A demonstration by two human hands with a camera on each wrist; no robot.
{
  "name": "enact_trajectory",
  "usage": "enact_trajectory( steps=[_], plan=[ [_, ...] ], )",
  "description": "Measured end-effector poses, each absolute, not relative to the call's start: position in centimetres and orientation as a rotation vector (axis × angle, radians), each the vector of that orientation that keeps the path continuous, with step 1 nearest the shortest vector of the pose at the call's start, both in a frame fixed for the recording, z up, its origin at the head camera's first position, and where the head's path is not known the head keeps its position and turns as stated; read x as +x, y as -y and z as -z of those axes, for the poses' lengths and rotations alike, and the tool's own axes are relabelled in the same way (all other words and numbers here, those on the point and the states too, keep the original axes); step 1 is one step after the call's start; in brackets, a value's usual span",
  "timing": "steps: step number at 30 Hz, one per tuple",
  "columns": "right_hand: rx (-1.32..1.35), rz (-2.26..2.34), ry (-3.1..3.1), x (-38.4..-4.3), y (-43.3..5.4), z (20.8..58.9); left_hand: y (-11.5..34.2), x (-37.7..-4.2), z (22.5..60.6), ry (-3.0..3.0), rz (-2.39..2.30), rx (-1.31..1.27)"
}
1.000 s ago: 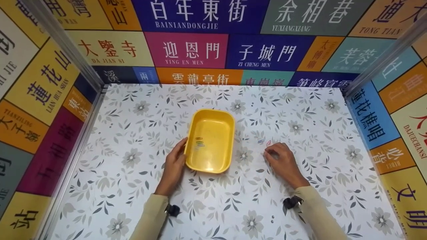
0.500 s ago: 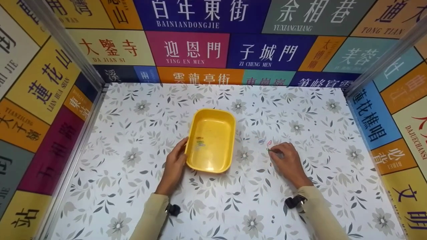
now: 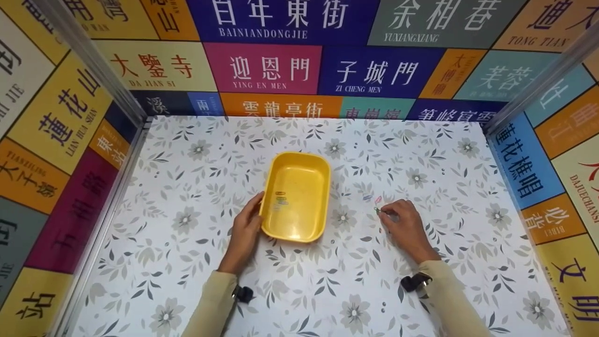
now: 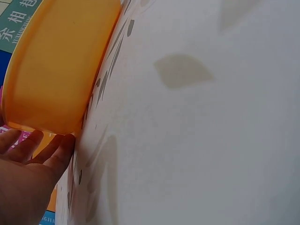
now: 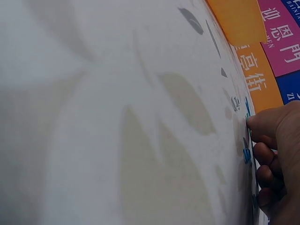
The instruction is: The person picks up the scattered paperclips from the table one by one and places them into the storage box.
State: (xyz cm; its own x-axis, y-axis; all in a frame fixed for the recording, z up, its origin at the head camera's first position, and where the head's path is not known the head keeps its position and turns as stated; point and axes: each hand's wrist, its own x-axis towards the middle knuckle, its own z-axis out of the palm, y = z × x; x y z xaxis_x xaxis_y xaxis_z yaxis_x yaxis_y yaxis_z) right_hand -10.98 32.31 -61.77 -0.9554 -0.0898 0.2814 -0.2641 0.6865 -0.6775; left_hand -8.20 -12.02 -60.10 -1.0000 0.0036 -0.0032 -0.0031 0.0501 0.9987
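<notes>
A yellow plastic tray (image 3: 299, 175) sits mid-table with several coloured paper clips (image 3: 281, 198) inside near its left wall. My left hand (image 3: 249, 217) lies flat against the tray's left side, fingers straight; in the left wrist view the fingers (image 4: 44, 152) touch the tray (image 4: 56, 70) at its lower rim. To the right of the tray, my right hand (image 3: 392, 216) rests on the table with curled fingers and pinches a small green paper clip (image 3: 376, 210) at its fingertips. A pink clip (image 3: 378, 200) and a blue clip (image 3: 366, 198) lie just beyond it.
The table wears a white floral cloth (image 3: 196, 262). Colourful sign-covered walls (image 3: 262, 70) enclose it at the back and both sides. In the right wrist view my curled right hand (image 5: 276, 154) sits low on the cloth beside a blue clip (image 5: 246, 155).
My right hand has shifted slightly right, and a green clip now shows at its fingertips. The left hand and tray have stayed put.
</notes>
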Motion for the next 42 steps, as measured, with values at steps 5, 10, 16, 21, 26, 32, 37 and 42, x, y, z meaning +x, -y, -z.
enact_trajectory(
  steps=[5, 10, 16, 21, 26, 32, 37, 42],
  plan=[
    [0.278, -1.13, 2.663, -11.01, -32.33, 61.72, 12.0, -8.34, 60.09, -2.267, -2.182, 0.018],
    [0.278, -1.13, 2.658, -11.08, -32.19, 61.75, 12.07, -8.53, 60.32, -2.274, -2.19, 0.041],
    [0.302, -1.128, 2.632, -11.17, -32.06, 61.87, 12.1, -8.58, 60.38, -2.278, -2.19, 0.035],
    [0.305, -1.105, 2.643, -11.13, -32.07, 61.89, 12.1, -8.6, 60.43, -2.297, -2.179, 0.038],
    [0.276, -1.079, 2.667, -11.08, -32.05, 61.83, 12.13, -8.56, 60.4, -2.298, -2.176, 0.031],
    [0.249, -1.107, 2.667, -11.01, -31.93, 61.67, 12.16, -8.4, 60.33, -2.276, -2.167, 0.011],
    [0.229, -1.151, 2.624, -10.97, -31.8, 61.33, 12.07, -8.26, 60.17, -2.244, -2.188, 0.007],
    [0.228, -1.174, 2.604, -10.92, -31.72, 60.97, 12.0, -8.3, 60.12, -2.243, -2.186, 0.006]
  ],
)
